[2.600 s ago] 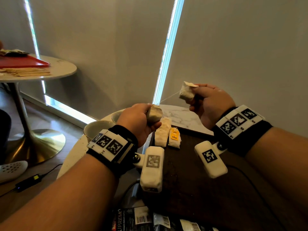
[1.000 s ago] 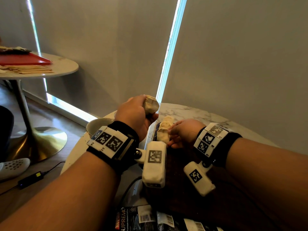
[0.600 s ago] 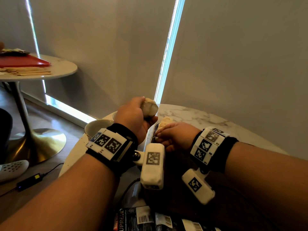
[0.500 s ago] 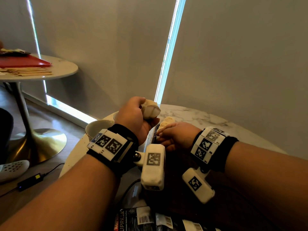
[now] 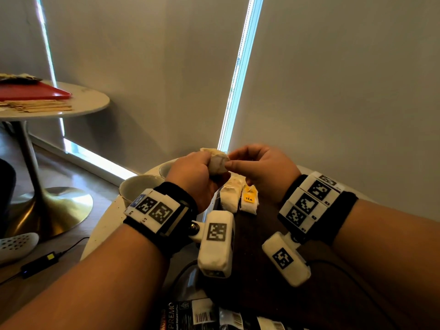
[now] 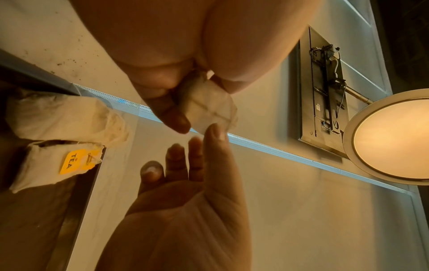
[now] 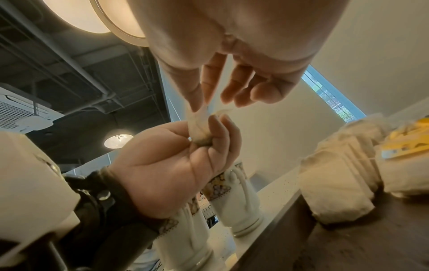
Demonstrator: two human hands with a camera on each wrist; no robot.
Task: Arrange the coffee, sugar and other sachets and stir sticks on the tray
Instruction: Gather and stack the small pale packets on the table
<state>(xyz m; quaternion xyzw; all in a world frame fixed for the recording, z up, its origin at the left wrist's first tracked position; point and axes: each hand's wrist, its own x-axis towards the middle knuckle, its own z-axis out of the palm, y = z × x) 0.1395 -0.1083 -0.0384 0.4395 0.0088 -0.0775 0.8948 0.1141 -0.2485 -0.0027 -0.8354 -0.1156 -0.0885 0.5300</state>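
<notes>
Centre of the head view, left hand (image 5: 195, 177) gripping a tea bag (image 5: 217, 160), right hand (image 5: 260, 170) thumb and forefinger pinching its edge, two tea bags (image 5: 235, 198) below on the dark tray (image 5: 262, 294).

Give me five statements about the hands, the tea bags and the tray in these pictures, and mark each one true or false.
1. The left hand grips a tea bag held up above the table. True.
2. The right hand lies flat on the dark tray. False: it is raised, thumb and forefinger at the held tea bag.
3. Two tea bags lie side by side at the tray's far end, one with a yellow TEA tag. True.
4. The red tray is on the same table as the cups. False: it is on a separate round table at the left.
5. Cups stand left of the dark tray. True.
</notes>
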